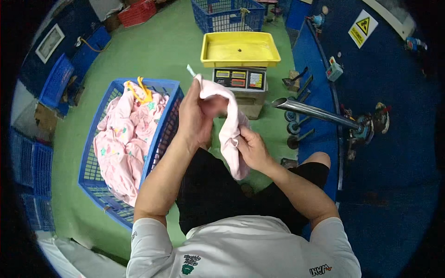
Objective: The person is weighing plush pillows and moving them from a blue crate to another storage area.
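A pale pink fabric piece (pixel 230 136) hangs in front of me, folded and limp, with a small white tag standing out at its top. My left hand (pixel 191 113) grips its upper end, thumb up at the edge; a blurred skin-coloured patch shows inside the fold. Lower down, my right hand (pixel 255 148) pinches the other side of the fabric. To the right of both hands a shiny metal pipe (pixel 315 113) with a slanted open end points toward the fabric, apart from it.
At left a blue plastic basket (pixel 178 88) holds pink printed fabric pieces (pixel 123 143) and an orange strap (pixel 141 90). Ahead, a yellow tray (pixel 241 62) sits on a digital scale (pixel 238 79). Behind stands another blue basket (pixel 229 21). A dark blue machine wall (pixel 389 153) with foot pedals borders the right.
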The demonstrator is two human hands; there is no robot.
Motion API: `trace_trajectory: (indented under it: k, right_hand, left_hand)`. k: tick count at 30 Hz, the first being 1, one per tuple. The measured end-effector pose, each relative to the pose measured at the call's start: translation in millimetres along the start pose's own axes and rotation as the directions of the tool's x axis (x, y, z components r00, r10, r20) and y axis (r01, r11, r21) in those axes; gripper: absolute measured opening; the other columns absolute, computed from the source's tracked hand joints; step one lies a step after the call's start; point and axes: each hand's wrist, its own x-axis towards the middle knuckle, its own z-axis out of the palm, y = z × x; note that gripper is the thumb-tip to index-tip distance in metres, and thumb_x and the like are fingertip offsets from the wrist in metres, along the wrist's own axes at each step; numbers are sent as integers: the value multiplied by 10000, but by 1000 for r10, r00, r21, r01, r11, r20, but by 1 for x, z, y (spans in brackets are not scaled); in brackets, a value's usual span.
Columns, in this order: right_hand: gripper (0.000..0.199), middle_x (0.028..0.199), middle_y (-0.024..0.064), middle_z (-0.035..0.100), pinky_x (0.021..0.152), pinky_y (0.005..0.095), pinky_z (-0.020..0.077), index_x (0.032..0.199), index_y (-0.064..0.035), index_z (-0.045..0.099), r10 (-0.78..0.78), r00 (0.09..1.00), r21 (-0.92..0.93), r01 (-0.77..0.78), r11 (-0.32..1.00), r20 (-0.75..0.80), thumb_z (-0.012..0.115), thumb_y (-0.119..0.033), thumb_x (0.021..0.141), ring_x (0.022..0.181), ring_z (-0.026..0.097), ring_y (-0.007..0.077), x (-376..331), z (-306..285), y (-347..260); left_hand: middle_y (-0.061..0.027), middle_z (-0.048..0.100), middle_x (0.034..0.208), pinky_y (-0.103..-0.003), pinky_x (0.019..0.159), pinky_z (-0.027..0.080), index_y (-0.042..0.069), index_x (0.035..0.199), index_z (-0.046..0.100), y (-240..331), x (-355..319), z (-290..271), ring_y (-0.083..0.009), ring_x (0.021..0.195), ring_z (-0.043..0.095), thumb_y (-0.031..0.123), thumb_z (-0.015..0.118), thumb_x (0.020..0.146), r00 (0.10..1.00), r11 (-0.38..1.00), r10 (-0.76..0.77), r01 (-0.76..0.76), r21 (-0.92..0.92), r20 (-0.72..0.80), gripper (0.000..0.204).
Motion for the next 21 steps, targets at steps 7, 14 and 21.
trace_trajectory:
  k: [7, 14, 21]
  right_hand:
    - [170, 965, 50, 661, 674, 248, 492, 1112, -7, 607, 220, 968, 272, -181, 945, -121, 508, -117, 1029, 758, 582, 110, -18, -50, 62]
    - [245, 1097, 97, 663, 754, 258, 509, 1214, -19, 590, 425, 883, 739, -148, 658, -201, 488, -154, 1036, 878, 620, 142, -10, -69, 69]
    - [340, 1157, 123, 660, 780, 289, 528, 1316, -20, 545, 482, 861, 937, -17, 350, -164, 482, -190, 1029, 945, 642, 180, 20, -79, 70]
  left_hand:
    - [-52, 631, 884, -233, 685, 478, 18, 1091, 625, -114, -28, -3, -105, 740, 569, 197, 595, 1013, 921, 803, -362, 385, 456, -141, 198]
    - [-35, 611, 839, -213, 661, 450, 25, 979, 636, -132, 20, 14, -91, 707, 527, 122, 595, 989, 937, 820, -339, 336, 464, -80, 106]
    - [-23, 588, 803, -193, 617, 419, 28, 894, 625, -133, 52, 50, -83, 673, 496, 84, 587, 973, 972, 849, -217, 231, 474, -84, 104]
